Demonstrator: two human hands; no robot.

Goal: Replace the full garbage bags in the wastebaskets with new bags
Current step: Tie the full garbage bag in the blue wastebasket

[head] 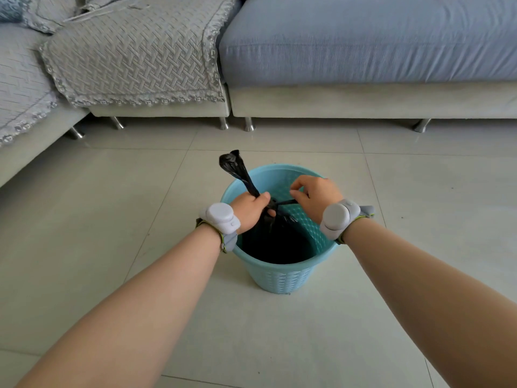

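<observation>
The left grip (249,211) clenches the black garbage bag (277,239), which sits in the wastebasket (279,278) beneath. The bag's twisted tail points up and away, and the right grip (316,196) pinches a strand running sideways between both grips.

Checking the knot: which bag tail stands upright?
The thick twisted tail held by the left grip; the thin tail pinched by the right grip runs sideways instead.
</observation>
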